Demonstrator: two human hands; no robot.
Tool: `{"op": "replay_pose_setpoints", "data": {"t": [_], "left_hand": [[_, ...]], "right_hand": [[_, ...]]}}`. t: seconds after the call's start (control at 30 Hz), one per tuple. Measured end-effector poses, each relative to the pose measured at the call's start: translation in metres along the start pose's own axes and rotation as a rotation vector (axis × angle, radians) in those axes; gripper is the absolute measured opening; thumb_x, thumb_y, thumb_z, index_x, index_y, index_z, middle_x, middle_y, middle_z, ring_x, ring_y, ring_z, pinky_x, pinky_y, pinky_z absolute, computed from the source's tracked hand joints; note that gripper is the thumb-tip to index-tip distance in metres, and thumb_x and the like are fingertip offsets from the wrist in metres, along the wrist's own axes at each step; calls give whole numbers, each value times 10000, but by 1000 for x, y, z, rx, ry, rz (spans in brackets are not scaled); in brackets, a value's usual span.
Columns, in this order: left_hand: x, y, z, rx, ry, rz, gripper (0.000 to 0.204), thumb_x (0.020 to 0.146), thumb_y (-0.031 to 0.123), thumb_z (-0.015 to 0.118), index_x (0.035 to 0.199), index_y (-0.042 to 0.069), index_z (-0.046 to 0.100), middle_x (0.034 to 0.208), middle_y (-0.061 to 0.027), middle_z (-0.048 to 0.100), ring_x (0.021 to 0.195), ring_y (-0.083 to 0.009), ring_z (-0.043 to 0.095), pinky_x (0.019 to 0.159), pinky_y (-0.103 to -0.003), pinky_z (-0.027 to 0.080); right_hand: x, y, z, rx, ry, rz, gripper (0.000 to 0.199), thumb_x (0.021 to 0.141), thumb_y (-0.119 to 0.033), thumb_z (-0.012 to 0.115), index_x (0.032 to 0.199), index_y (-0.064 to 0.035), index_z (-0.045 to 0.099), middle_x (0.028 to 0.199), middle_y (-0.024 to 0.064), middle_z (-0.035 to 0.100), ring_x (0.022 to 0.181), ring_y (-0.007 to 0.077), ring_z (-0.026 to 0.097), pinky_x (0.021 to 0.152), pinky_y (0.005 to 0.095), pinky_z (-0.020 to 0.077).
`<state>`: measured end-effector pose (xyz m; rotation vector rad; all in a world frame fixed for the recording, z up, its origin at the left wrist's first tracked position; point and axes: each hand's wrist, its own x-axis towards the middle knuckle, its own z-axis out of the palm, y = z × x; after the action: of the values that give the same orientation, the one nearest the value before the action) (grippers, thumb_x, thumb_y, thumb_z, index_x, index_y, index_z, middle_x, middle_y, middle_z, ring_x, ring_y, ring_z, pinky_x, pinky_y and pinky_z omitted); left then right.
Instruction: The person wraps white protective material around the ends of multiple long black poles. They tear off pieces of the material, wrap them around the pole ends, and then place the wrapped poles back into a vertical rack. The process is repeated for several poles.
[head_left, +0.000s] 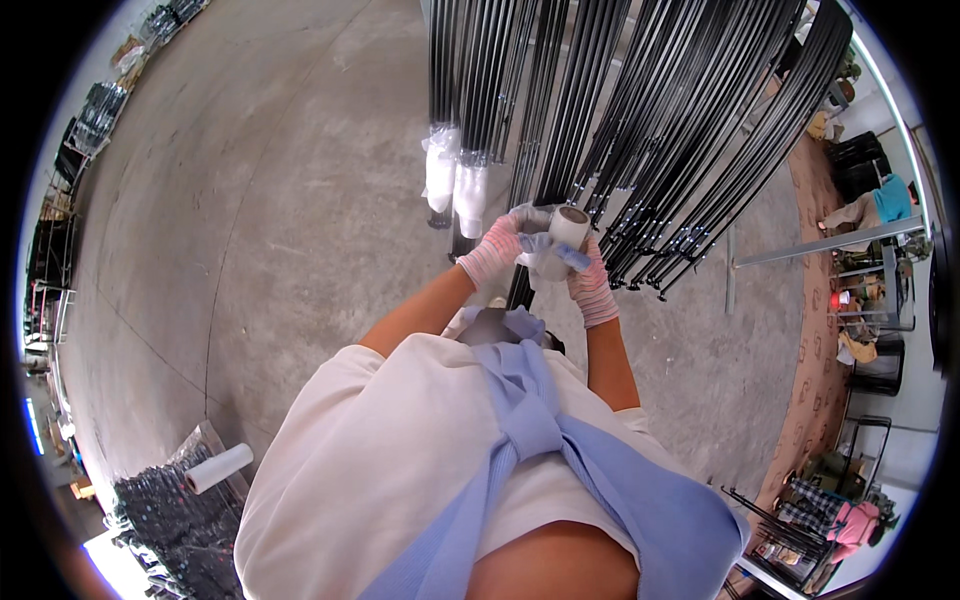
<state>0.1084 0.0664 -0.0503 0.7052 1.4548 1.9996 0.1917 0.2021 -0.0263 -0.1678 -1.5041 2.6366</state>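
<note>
Pink-and-white striped gloves with bluish-grey fingers cover both my hands. My right hand (594, 282) grips a roll of clear plastic film (570, 228), its core end facing up. Beside it my left hand (497, 246) closes round a bundle of thin black tubes (525, 170) where film wraps it; its fingertips are partly hidden. The bundle's lower end (519, 291) shows below my hands. To the left, two tube bundles have ends wrapped in whitish film (440, 175).
Many long black tubes (690, 130) lie side by side ahead and to the right. A metal bar (830, 246) juts in at right. A second film roll (219, 468) rests on dark wrapped goods (180, 525) at lower left. Two other people (890, 203) are at the right edge.
</note>
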Motion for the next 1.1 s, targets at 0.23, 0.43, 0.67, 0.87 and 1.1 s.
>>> {"op": "replay_pose_setpoints", "data": {"t": [0.23,0.43,0.67,0.87,1.1], "left_hand": [[5,-23,-5,-199,71,16,287,751,38,563,1031,24,501,961,-21,559,881,-92,511,802,-217,408],[-2,-9,1,-402,75,48,261,789,9,497,1048,36,494,969,-14,556,875,-72,503,788,-200,406],[-5,-6,-4,-475,169,30,169,802,34,477,948,109,515,803,22,526,708,-76,503,638,-188,440],[-5,-4,2,-506,380,-90,135,800,19,470,868,135,483,776,21,517,672,-86,512,582,-216,455],[7,-2,3,-449,480,55,100,802,1,439,831,96,452,728,7,498,634,-62,484,525,-202,424]], "right_hand": [[-6,4,3,-25,100,-37,559,626,-133,656,1119,-54,407,1018,41,505,917,163,502,801,309,423],[-7,17,-21,54,144,37,526,644,-189,645,1098,-41,425,1002,48,509,907,176,513,795,332,436],[-5,3,-13,82,110,-1,473,661,-165,646,1078,-56,452,983,34,513,901,161,502,794,314,411],[-9,6,-24,63,136,33,481,675,-174,650,1094,-63,442,988,32,510,928,159,490,799,308,401],[-8,13,-36,140,157,64,506,682,-178,657,1117,-76,420,1004,36,507,933,165,496,821,334,409]]}}
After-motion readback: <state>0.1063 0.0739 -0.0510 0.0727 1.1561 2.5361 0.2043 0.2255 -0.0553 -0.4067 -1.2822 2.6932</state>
